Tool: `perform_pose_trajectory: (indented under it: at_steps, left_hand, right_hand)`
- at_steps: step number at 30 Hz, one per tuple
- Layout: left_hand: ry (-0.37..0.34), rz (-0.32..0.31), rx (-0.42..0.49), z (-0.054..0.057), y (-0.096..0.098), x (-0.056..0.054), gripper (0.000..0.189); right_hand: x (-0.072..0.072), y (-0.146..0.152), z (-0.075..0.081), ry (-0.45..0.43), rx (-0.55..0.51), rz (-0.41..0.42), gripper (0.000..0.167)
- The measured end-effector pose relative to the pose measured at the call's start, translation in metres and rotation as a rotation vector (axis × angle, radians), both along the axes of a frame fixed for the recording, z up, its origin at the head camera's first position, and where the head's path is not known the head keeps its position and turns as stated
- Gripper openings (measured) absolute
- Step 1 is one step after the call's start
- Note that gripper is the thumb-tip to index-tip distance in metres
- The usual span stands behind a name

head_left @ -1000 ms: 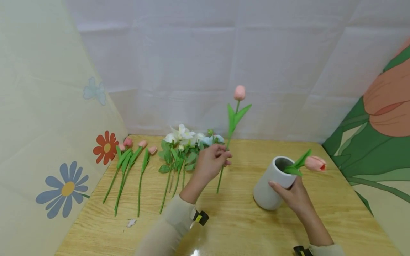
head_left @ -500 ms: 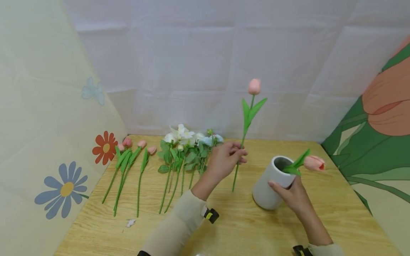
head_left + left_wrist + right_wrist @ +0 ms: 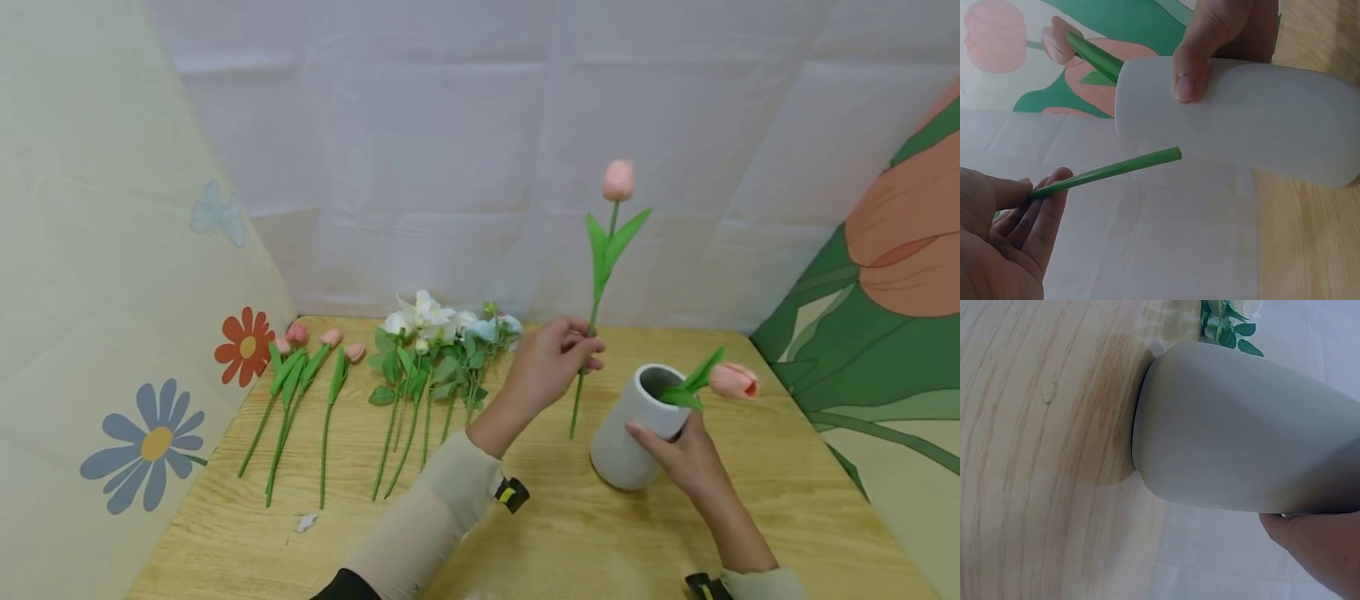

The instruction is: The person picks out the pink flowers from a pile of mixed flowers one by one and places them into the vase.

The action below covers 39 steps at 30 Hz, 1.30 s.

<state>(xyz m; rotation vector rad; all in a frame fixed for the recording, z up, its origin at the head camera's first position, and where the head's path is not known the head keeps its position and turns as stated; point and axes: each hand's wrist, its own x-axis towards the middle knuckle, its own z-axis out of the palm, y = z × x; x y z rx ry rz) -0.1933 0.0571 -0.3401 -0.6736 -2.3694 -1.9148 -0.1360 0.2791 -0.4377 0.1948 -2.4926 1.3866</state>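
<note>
Clock positions follow the head view, from its centre.

- Worktop (image 3: 540, 554): pale yellow wood, fine grain, soft shadows; spans 4 to 8 o'clock. Small dark mark (image 3: 1047, 398) in the right wrist view.
- Sleeves (image 3: 423, 525): two, beige, at the near edge; a black wristband (image 3: 512, 494) with yellow on the left, another on the right.
- Paper scrap (image 3: 306, 523): one, whitish, torn-looking, 7 o'clock.
- Right hand (image 3: 688, 457): 4 o'clock; grip round the vase below its mouth, thumb on the near side.
- Vase (image 3: 626, 450): one, white, smooth, 4 o'clock; leaning in the head view. Whether its base sits flat cannot be told.
- Second tulip (image 3: 735, 381): pink, in the vase, its bloom over the rim towards 3 o'clock.
- Left hand (image 3: 551, 362): 4 o'clock; grip pinching the held tulip's stem.
- Held tulip (image 3: 600, 267): pink, near upright, bloom at 2 o'clock, stem end outside the vase.
- Laid tulips (image 3: 296, 387): four, pink, 8 o'clock.
- White flowers (image 3: 423, 317): leafy group, pale blue bloom included, 7 to 8 o'clock.
- Left hanging (image 3: 97, 275): cream, blue and red flower prints, 9 o'clock.
- Right hanging (image 3: 907, 250): large tulip print, 3 o'clock.
- Back cloth (image 3: 480, 150): pale, creased, 12 o'clock.
</note>
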Motion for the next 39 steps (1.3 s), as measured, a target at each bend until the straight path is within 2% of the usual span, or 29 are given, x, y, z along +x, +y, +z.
perform_pose_trajectory:
  at_steps: [6, 11, 17, 23, 30, 39]
  left_hand:
    - [0.028, -0.031, 0.008, 0.008, 0.009, -0.002, 0.012]
    - [0.081, -0.046, 0.028, 0.012, 0.018, -0.004, 0.015]
    - [0.144, -0.037, 0.01, 0.018, 0.026, -0.006, 0.015]
    - [0.187, -0.038, 0.073, 0.022, 0.036, -0.007, 0.016]
    - [0.238, -0.014, 0.1, 0.027, 0.046, -0.009, 0.017]
    - [0.24, 0.03, 0.281, 0.029, 0.058, -0.012, 0.014]
  right_hand:
    - [-0.001, 0.001, 0.003, -0.017, 0.016, -0.004, 0.053]
    - [-0.002, 0.002, 0.002, -0.008, 0.017, -0.005, 0.054]
    - [-0.001, 0.001, 0.0, 0.011, -0.01, -0.003, 0.056]
    - [0.001, 0.001, -0.001, 0.004, -0.018, -0.01, 0.062]
    - [0.0, 0.0, -0.002, 0.029, -0.044, 0.005, 0.059]
    - [0.001, -0.001, -0.002, 0.021, -0.035, 0.012, 0.057]
